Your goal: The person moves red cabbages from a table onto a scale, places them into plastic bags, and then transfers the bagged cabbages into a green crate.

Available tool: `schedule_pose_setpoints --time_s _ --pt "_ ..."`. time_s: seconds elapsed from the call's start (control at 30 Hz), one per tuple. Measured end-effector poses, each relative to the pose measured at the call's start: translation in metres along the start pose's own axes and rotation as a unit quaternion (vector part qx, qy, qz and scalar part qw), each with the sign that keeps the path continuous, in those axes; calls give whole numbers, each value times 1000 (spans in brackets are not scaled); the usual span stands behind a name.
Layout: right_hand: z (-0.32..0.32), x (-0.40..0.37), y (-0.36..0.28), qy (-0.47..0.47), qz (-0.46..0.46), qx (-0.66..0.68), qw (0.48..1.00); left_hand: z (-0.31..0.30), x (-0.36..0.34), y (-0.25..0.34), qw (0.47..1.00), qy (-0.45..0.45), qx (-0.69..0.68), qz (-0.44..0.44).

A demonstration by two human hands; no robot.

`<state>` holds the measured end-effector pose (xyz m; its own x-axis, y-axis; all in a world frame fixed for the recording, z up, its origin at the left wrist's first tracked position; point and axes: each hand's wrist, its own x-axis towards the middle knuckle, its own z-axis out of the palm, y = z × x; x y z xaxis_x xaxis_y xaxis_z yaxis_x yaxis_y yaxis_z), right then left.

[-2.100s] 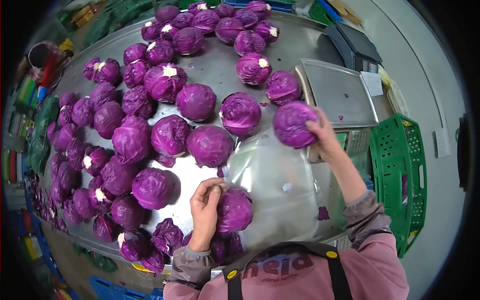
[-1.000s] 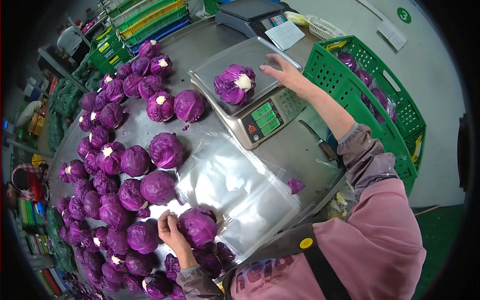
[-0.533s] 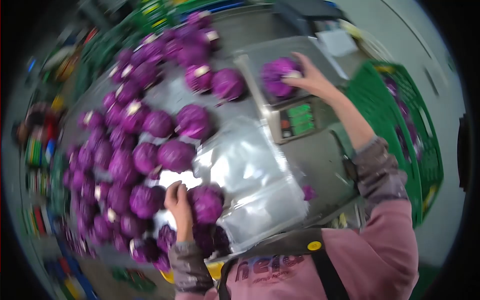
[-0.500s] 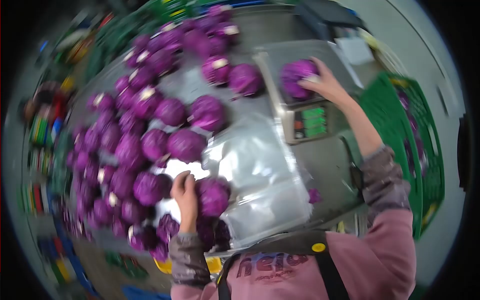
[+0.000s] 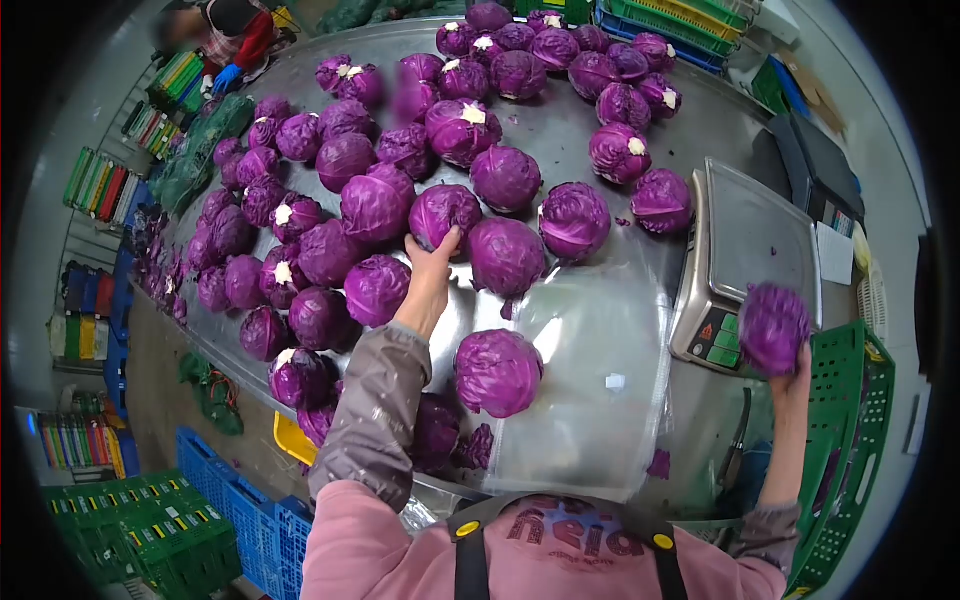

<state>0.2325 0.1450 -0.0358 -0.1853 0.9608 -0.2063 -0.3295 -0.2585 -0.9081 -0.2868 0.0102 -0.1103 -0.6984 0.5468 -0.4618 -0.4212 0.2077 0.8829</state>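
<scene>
My right hand (image 5: pixel 793 378) holds a red cabbage (image 5: pixel 774 328) at the near right corner of the weighing scale (image 5: pixel 760 245), gripping it from below and from the right. Most of those fingers are hidden behind the cabbage. My left hand (image 5: pixel 432 275) reaches over the table, thumb and fingers spread against the near side of another red cabbage (image 5: pixel 445 214). More cabbages lie close around it, including a round one (image 5: pixel 507 257) just to the right. A single cabbage (image 5: pixel 498 373) rests nearer to me, beside clear plastic bags (image 5: pixel 580 400).
Many red cabbages cover the left and far parts of the metal table (image 5: pixel 690 115). A knife (image 5: pixel 738 430) lies below the scale. Green crates (image 5: pixel 850 420) stand at the right, blue crates (image 5: pixel 235 510) at the lower left. Another person (image 5: pixel 235 40) is at the far left.
My right hand has brought the cabbage off the scale plate toward me and to the right. My left hand has moved forward from the near cabbage to one farther away. The view has shifted.
</scene>
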Motion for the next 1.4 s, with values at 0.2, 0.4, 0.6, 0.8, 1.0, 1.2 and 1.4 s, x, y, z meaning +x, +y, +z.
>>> schedule_pose_setpoints --time_s 0.2,0.4,0.6,0.8,1.0,1.2,1.4 --pt "25 -85 6 -21 69 -200 977 17 33 3 993 92 -7 72" --pt "-2 -120 53 36 79 -441 893 -3 31 3 981 4 -193 -20" --pt "22 -114 28 -89 25 -642 761 -11 1 25 936 -143 -320 -18" --pt "136 -70 29 -100 -15 -468 878 9 -46 56 909 -317 -268 17" --pt "251 -32 47 -222 2 -102 970 66 -109 48 883 -439 -163 32" --pt "193 -3 46 -103 44 152 982 81 -147 38 857 -478 62 183" --pt "102 44 -26 57 -182 -449 873 54 -175 -7 864 -467 164 92"
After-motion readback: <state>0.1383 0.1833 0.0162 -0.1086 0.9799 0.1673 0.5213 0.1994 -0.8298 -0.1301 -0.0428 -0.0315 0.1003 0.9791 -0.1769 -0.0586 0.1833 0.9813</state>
